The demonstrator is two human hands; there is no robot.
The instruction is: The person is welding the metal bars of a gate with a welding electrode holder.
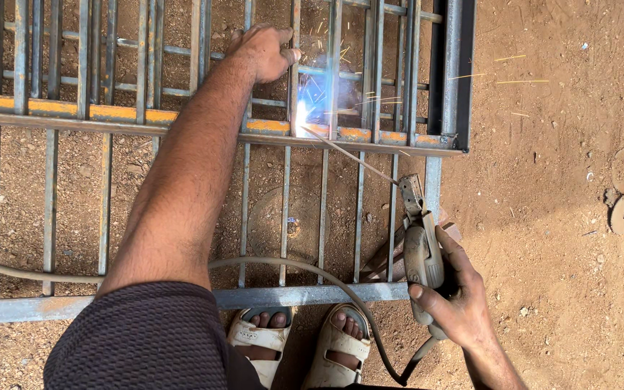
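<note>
Electrode holder (pixel 422 249) gripped tight in right hand (pixel 456 303), rod (pixel 348 153) sparking on metal grate (pixel 110 114) at 11 o'clock. Left hand (pixel 261 52) wrapped round a bar w/ fingers closed, at 12.

packages: none | labels: none | signs: none | screens: none

From here the arc glare (pixel 312 108) washes out the joint; my left hand (pixel 263 52) hides its fingertips behind a bar, and the metal grille (pixel 110 114) runs off frame, perhaps far.
</note>
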